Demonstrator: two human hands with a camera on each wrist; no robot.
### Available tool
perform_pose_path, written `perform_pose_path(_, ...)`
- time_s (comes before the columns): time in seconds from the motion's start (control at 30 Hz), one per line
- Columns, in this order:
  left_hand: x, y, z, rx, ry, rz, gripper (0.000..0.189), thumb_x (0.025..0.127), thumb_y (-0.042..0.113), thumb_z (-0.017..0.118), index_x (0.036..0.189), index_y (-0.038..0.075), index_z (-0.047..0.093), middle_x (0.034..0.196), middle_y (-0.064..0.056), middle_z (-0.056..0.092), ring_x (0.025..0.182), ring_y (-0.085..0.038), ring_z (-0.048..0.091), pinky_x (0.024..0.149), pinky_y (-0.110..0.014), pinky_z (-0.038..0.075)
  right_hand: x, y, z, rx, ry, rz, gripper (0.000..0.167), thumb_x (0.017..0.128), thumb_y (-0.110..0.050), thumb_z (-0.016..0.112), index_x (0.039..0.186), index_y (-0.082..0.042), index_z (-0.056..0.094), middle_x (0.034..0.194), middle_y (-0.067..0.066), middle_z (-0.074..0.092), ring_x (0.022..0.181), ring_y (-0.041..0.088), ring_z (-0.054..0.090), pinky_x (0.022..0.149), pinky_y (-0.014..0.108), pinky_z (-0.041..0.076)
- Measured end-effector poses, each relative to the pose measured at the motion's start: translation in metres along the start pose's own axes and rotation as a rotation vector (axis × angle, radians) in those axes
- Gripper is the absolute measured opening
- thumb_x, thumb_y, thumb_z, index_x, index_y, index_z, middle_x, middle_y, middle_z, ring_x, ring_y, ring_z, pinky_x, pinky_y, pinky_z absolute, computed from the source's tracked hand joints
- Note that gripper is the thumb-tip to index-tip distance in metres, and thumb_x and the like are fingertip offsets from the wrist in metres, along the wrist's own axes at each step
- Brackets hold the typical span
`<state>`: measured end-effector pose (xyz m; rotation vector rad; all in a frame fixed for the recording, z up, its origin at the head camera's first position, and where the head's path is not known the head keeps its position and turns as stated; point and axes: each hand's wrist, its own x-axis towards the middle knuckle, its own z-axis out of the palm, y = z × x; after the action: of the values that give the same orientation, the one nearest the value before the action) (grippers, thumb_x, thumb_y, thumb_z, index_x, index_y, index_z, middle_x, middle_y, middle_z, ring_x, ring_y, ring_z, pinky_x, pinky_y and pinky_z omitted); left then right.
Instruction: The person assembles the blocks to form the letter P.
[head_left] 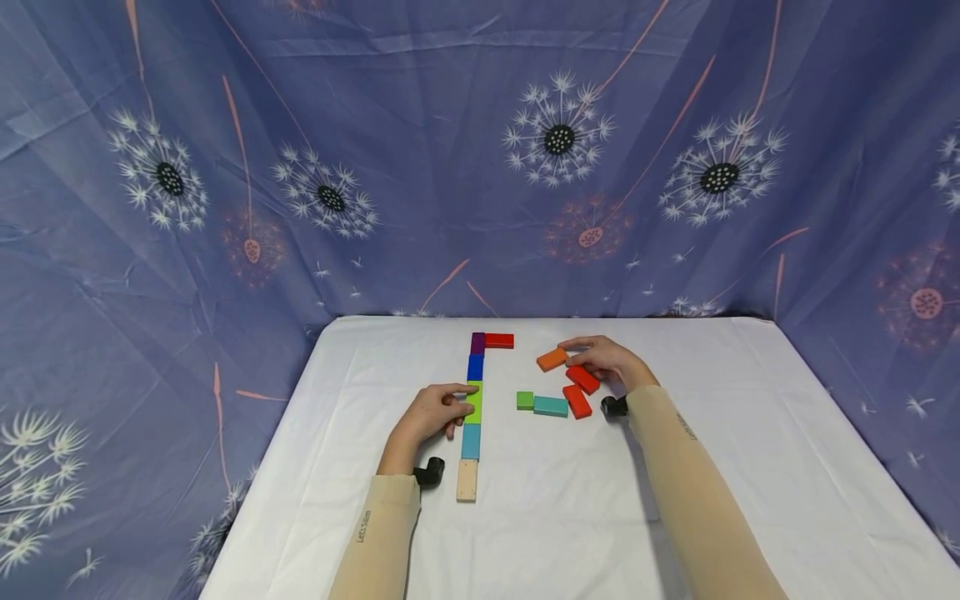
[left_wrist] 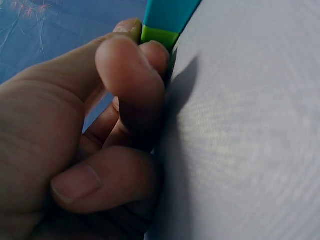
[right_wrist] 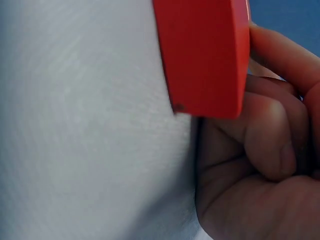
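Note:
My left hand [head_left: 435, 410] is at a lime green block [head_left: 474, 414] in a column of blocks, its thumb and index finger pinching it. Its other fingers are curled beside the cloth in the left wrist view. A blue block [head_left: 476, 367] and a purple block [head_left: 477, 343] lie beyond the lime one, a teal block [head_left: 470, 442] and a plain wood block [head_left: 467, 481] nearer. My right hand [head_left: 609, 359] pinches the right end of an orange block [head_left: 551, 359]. Close below that hand lies a red block [head_left: 582, 379], which fills the top of the right wrist view.
Another red block [head_left: 577, 402] lies askew near a turquoise block [head_left: 551, 407] and a small green block [head_left: 525, 401]. A further red block [head_left: 499, 341] extends right from the purple one. White cloth [head_left: 540, 517] covers the table; a patterned blue curtain [head_left: 450, 167] hangs behind.

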<state>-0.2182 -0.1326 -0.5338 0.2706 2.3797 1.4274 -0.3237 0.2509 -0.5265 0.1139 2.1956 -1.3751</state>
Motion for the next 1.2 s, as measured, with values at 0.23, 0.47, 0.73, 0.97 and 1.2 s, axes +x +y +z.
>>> perform_pose_path(0.23,-0.002,0.001,0.000,-0.014,-0.001,0.002,0.041,0.101,0.025,0.074,0.142,0.026,0.069,0.069,-0.002,0.066,0.046,-0.015,0.059,0.086,-0.035,0.056,0.002,0.004,0.002,-0.004,0.033,-0.003,0.058,0.097,-0.022,0.077,0.151,-0.016,0.061,0.100,-0.001,0.074,0.072,0.011,0.060,0.063,0.024,0.047)
perform_pose_path(0.47,-0.001,0.001,0.000,-0.008,0.004,0.006,0.041,0.101,0.025,0.074,0.142,0.025,0.070,0.069,-0.003,0.066,0.046,-0.014,0.059,0.085,-0.034,0.056,0.001,0.003,0.004,-0.004,0.092,0.005,0.056,0.094,-0.024,0.080,0.147,-0.016,0.065,0.098,-0.001,0.071,0.072,0.012,0.056,0.063,0.024,0.044)
perform_pose_path(0.73,-0.001,0.001,0.000,-0.013,0.000,0.004,0.040,0.101,0.026,0.074,0.141,0.027,0.070,0.069,-0.003,0.067,0.046,-0.015,0.059,0.086,-0.034,0.056,-0.002,0.007,0.007,0.028,0.118,-0.081,0.057,0.093,-0.021,0.081,0.147,-0.009,0.064,0.076,-0.006,0.070,0.058,0.009,0.046,0.053,0.023,0.036)
perform_pose_path(0.97,0.000,0.000,0.000,-0.001,0.001,0.006,0.041,0.100,0.026,0.075,0.141,0.027,0.070,0.069,-0.003,0.067,0.046,-0.015,0.060,0.087,-0.035,0.055,-0.002,0.012,0.008,0.061,0.140,-0.112,0.055,0.093,-0.023,0.081,0.145,-0.012,0.066,0.081,-0.004,0.076,0.054,0.008,0.043,0.051,0.023,0.035)
perform_pose_path(1.2,0.000,0.000,-0.001,0.004,0.002,0.003,0.041,0.100,0.026,0.076,0.141,0.027,0.070,0.068,-0.003,0.067,0.046,-0.015,0.060,0.085,-0.035,0.056,0.003,0.013,0.006,0.070,0.168,-0.115,0.052,0.093,-0.029,0.083,0.142,-0.016,0.070,0.062,-0.010,0.055,0.051,0.012,0.035,0.051,0.026,0.032)
